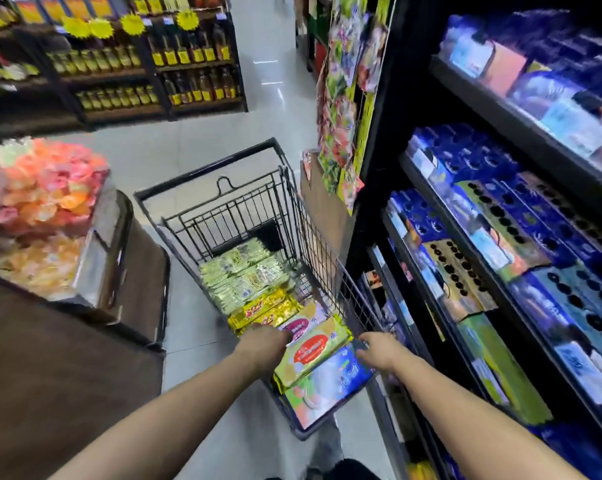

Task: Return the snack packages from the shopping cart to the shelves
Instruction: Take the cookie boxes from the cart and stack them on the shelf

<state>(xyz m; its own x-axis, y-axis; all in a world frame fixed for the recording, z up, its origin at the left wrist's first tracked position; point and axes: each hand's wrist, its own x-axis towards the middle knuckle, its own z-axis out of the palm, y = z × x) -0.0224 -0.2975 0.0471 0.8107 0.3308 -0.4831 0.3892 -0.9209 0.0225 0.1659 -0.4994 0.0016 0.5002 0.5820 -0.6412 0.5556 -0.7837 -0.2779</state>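
Observation:
A black wire shopping cart (294,209) stands in the aisle below me, holding several snack packages. Pale green packs (244,271) lie at its far end, with gold packs (261,308) nearer. Closest to me are a yellow-green package with a red oval label (315,351) and a blue package (341,379) beneath it. My left hand (263,344) reaches into the cart, its fingers curled down over the yellow-green package's left edge, fingertips hidden. My right hand (379,349) grips the far right end of the blue package between fingers and thumb.
Dark shelves (500,237) on the right are packed with blue and green biscuit boxes. Hanging snack sachets (341,109) drape the shelf end. A brown counter (67,375) with bagged orange chips (46,188) stands on the left. Bottle shelves (136,71) lie across the tiled aisle.

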